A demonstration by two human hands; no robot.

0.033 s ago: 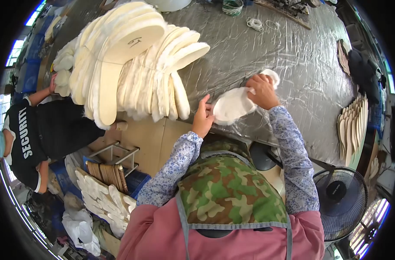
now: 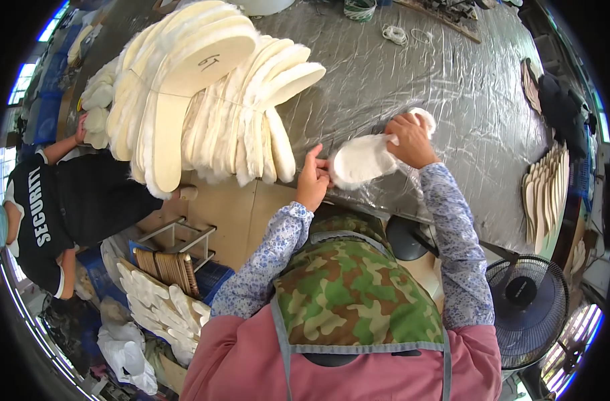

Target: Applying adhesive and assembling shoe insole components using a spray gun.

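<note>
A white fleecy insole (image 2: 363, 162) lies over the silvery table, its wide end to the left. Across its narrower right part, my right hand (image 2: 412, 139) is closed on it, fingers bent over the top; a white rounded end shows beyond the knuckles. At the wide end is my left hand (image 2: 313, 179), its index finger stretched out and apart. Other fingertips of that hand touch the insole's left edge. Just left of it stands a large tied bundle of cream insoles (image 2: 205, 100) with fluffy edges.
Shiny plastic sheeting covers the table (image 2: 465, 120). More insoles (image 2: 544, 190) stand at its right edge, near a black fan (image 2: 522, 301). White string (image 2: 394, 35) lies at the back. On the left are another person (image 2: 71, 207), a metal-framed stool (image 2: 184, 237) and a pile of insoles (image 2: 161, 311).
My right hand and the insole have shifted slightly to the right. My left hand stays almost in place at the wide end.
</note>
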